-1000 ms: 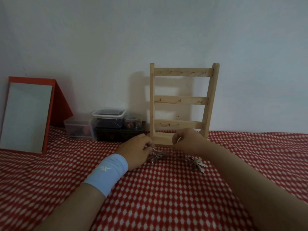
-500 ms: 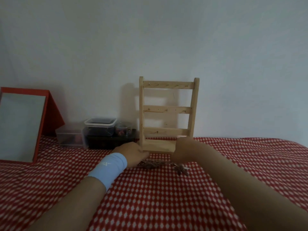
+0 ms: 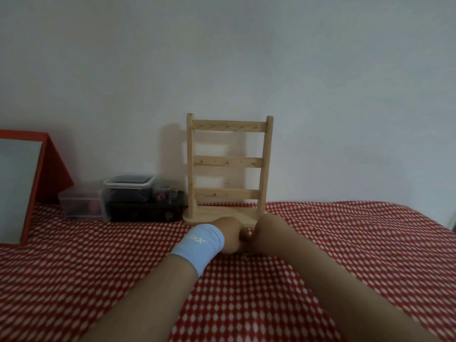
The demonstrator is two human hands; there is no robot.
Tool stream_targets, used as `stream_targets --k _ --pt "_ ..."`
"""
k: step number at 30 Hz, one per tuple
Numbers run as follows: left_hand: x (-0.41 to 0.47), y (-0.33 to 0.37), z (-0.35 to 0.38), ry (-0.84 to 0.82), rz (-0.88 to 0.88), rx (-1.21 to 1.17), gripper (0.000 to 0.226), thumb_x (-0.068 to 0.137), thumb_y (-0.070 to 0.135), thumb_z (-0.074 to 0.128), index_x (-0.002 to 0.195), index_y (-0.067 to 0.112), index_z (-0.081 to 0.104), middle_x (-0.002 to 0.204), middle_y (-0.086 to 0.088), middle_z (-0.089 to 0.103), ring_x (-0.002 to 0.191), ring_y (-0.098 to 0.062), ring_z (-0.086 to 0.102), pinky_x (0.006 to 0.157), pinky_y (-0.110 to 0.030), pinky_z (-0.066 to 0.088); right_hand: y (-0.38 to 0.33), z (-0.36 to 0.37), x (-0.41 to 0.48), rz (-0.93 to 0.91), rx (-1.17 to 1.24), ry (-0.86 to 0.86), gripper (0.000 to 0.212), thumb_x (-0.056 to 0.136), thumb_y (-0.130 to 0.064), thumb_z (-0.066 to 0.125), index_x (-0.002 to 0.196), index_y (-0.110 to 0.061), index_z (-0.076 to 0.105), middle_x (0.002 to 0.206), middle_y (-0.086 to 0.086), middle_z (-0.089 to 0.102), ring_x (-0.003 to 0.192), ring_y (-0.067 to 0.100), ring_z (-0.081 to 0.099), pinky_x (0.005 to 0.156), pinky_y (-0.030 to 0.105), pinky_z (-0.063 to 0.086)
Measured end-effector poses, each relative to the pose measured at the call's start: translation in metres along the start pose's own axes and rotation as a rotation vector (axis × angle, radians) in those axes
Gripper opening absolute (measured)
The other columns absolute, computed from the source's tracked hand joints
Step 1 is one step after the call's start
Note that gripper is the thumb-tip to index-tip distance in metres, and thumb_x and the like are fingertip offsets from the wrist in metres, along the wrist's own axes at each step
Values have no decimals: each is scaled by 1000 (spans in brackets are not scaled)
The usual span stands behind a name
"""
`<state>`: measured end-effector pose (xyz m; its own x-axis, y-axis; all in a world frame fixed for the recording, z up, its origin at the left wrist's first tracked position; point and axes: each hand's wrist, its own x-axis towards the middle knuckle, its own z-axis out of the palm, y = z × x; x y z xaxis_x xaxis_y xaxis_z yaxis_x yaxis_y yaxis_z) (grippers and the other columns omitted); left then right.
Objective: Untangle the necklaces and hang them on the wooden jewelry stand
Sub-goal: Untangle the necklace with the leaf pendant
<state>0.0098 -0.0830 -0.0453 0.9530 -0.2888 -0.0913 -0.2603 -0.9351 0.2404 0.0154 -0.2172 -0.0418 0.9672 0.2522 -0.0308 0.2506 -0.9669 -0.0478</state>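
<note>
The wooden jewelry stand (image 3: 228, 161) stands upright against the wall, with three hooked rails that are all bare. Just in front of its base my left hand (image 3: 230, 233), which wears a light blue wristband, and my right hand (image 3: 267, 229) meet knuckle to knuckle low on the red checked cloth. Both hands are curled, with their fingers turned away from me. The necklaces (image 3: 247, 254) lie between and under the hands, so only a small glint of chain shows at the lower edge.
A red-framed mirror (image 3: 17, 191) leans at the far left. Clear lidded plastic boxes (image 3: 128, 186) sit on a black box (image 3: 145, 212) left of the stand. The red checked cloth (image 3: 98, 267) covers the whole surface, and the wall is close behind.
My hands have drawn together in front of the stand's base. The leaf pendants that lay in sight on the cloth are now covered. The view has pulled back and tilted up.
</note>
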Motion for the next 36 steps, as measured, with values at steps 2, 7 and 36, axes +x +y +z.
stream_targets --k 2,7,36 --pt "4 3 1 -23 -5 51 28 94 33 59 114 18 72 108 -4 69 96 -25 62 91 -34 50 6 0 -1 29 22 8 37 93 -35 70 121 -10 69 95 3 64 93 17 60 83 26 48" --pt "6 1 -2 -17 8 -35 28 95 30 59 118 18 68 116 -1 67 103 -21 61 91 -31 48 20 4 2 32 146 -9 32 84 -34 81 111 -17 78 104 1 74 97 15 68 93 30 57" --pt "-6 -72 -23 221 -232 -964 27 100 18 49 125 15 59 111 -12 69 90 -23 66 76 -38 58 -24 -27 33 -137 1382 138 24 103 -21 58 104 -2 72 97 9 79 88 20 77 81 35 61"
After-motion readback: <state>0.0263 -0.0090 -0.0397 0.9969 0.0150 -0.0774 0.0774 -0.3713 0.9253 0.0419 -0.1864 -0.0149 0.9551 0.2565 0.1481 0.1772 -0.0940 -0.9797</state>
